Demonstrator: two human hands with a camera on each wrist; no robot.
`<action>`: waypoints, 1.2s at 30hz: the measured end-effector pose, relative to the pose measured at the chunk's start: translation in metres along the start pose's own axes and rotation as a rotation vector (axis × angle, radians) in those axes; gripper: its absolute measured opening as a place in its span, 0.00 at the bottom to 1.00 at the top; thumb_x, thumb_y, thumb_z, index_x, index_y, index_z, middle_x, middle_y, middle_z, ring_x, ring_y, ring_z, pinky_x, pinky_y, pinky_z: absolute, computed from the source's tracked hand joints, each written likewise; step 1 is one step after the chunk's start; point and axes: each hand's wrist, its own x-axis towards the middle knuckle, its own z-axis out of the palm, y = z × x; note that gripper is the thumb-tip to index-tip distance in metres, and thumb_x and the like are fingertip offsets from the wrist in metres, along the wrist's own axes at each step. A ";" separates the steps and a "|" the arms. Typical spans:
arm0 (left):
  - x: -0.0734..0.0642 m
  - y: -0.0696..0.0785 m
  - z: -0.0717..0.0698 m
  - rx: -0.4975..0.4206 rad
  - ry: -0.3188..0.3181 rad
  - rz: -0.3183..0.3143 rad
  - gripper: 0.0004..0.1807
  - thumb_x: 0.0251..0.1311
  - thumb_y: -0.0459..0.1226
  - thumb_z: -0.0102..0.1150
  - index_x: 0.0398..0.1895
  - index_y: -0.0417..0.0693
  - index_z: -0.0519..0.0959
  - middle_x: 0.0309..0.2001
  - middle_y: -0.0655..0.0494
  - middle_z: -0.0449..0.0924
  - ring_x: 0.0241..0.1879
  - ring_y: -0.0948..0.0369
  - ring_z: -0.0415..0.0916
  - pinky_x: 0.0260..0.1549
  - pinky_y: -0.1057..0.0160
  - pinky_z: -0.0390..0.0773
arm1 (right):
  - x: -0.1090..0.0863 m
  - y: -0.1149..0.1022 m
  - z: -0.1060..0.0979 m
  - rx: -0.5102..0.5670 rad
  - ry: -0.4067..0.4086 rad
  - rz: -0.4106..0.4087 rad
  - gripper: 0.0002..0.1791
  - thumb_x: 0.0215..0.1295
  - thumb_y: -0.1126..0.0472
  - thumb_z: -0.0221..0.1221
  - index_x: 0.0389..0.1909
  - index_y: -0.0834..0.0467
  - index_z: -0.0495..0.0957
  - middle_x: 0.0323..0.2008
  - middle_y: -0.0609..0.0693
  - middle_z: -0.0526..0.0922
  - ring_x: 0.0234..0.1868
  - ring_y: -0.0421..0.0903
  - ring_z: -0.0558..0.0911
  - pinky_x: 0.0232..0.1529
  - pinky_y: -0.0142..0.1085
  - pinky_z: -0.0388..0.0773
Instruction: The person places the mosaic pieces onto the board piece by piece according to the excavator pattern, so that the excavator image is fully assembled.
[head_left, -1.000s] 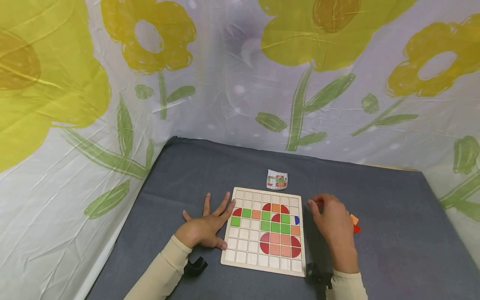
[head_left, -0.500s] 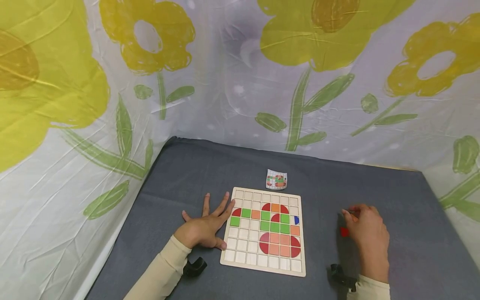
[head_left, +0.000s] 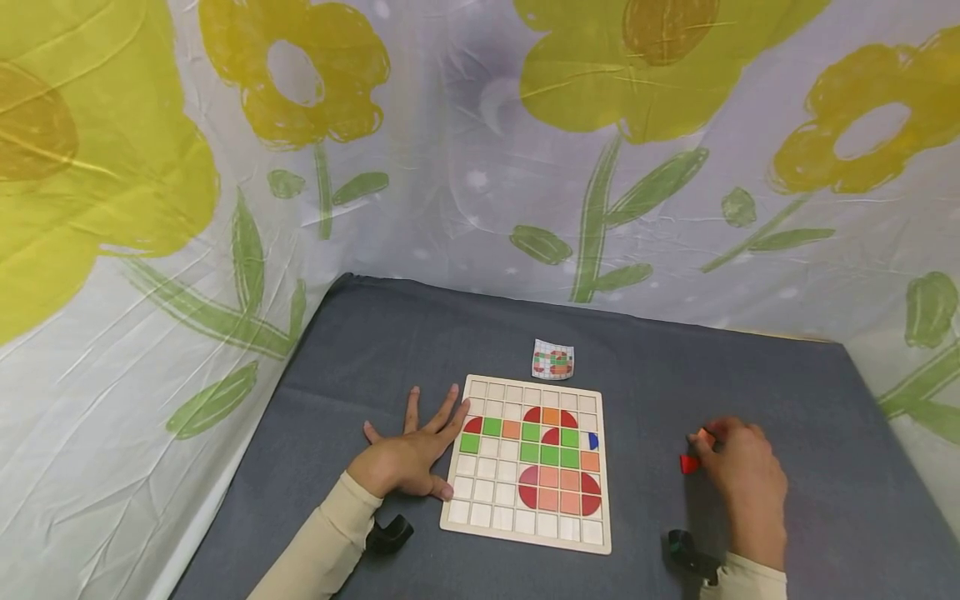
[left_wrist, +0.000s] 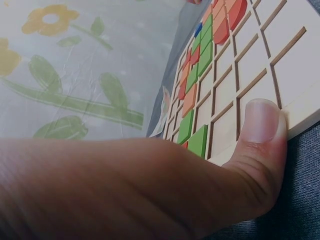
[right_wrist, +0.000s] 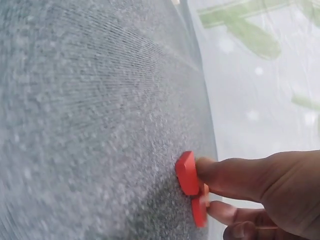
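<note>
My left hand (head_left: 408, 458) lies with spread fingers along the left edge of a wooden grid board (head_left: 491, 512). In the left wrist view its thumb (left_wrist: 262, 125) rests on the board's frame. Red, green, orange, salmon and blue tiles fill part of the grid, including a green tile (head_left: 468, 442) near the left side. To the right of the board, my right hand (head_left: 746, 471) pinches an orange tile (head_left: 705, 436) between thumb and index finger, low over the cloth. A red tile (right_wrist: 187, 172) lies right beside the thumb in the right wrist view.
A small printed pattern card (head_left: 553, 360) lies just beyond the board's far edge. Dark grey cloth (head_left: 420, 325) covers the table. A white curtain (head_left: 465, 167) with yellow flowers hangs behind and at the sides.
My right hand has moved from beside the board's right edge out to the loose tiles farther right, then shifted slightly nearer me. The left hand and the board stay put.
</note>
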 end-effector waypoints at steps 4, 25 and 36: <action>0.009 -0.009 0.009 -0.032 -0.002 0.005 0.74 0.48 0.50 0.84 0.87 0.73 0.36 0.86 0.68 0.19 0.81 0.39 0.09 0.49 0.08 0.20 | -0.001 -0.004 0.002 0.012 0.013 -0.004 0.15 0.72 0.52 0.66 0.46 0.60 0.83 0.50 0.70 0.79 0.48 0.73 0.81 0.37 0.64 0.77; -0.001 0.000 0.000 -0.005 -0.008 0.012 0.72 0.50 0.49 0.83 0.88 0.70 0.37 0.86 0.65 0.20 0.81 0.38 0.11 0.50 0.07 0.25 | -0.025 -0.099 0.033 0.055 0.144 -0.246 0.19 0.66 0.56 0.68 0.51 0.64 0.82 0.49 0.65 0.81 0.33 0.56 0.80 0.32 0.55 0.81; -0.003 0.002 -0.002 0.002 -0.021 -0.005 0.71 0.50 0.50 0.83 0.88 0.69 0.39 0.87 0.64 0.22 0.81 0.38 0.12 0.51 0.06 0.28 | -0.049 -0.153 0.055 0.096 0.133 -0.434 0.16 0.65 0.56 0.71 0.48 0.60 0.84 0.46 0.58 0.82 0.25 0.47 0.76 0.23 0.41 0.78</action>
